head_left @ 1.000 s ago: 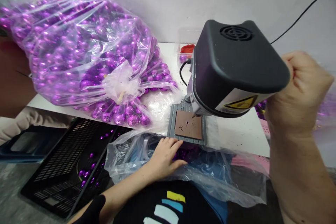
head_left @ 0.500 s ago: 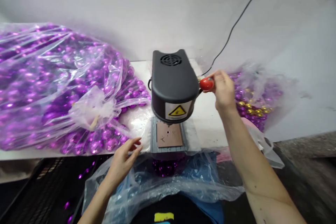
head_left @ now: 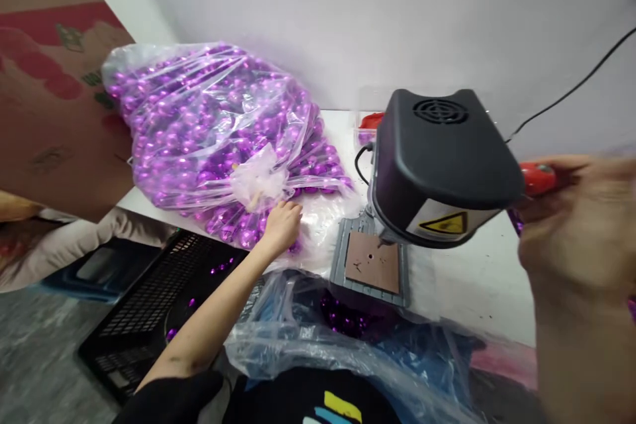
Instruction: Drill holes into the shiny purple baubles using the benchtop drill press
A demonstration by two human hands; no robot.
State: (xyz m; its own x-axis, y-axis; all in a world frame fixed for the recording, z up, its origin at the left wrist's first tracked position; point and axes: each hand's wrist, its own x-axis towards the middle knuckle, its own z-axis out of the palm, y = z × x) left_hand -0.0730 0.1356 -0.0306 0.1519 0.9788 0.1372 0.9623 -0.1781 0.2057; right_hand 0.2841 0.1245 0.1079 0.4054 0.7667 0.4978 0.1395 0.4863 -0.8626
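My left hand (head_left: 284,225) is at the front edge of a clear plastic bag (head_left: 261,175) filled with shiny purple balls (head_left: 226,225). Its fingers curl downward, and whatever is in them is hidden. At the right, my right hand (head_left: 579,205), blurred, is closed around the red knob (head_left: 538,179) on the side of a black bench machine (head_left: 452,152). A yellow warning label (head_left: 444,222) is on the machine's front. Below the head, a brown plate (head_left: 372,262) with a small hole lies on the grey base (head_left: 342,271).
Purple pieces lie in a black crate (head_left: 144,305) at lower left. Clear plastic sheeting (head_left: 298,338) drapes before the white table (head_left: 477,278), with purple balls in it. A cardboard box (head_left: 54,112) and another person's light sleeve or trouser leg (head_left: 134,228) are at left.
The view has swung left. My left hand has moved from beside the machine's base to the balls at the bag's edge, its fingers curling. My right hand stays on the red knob.
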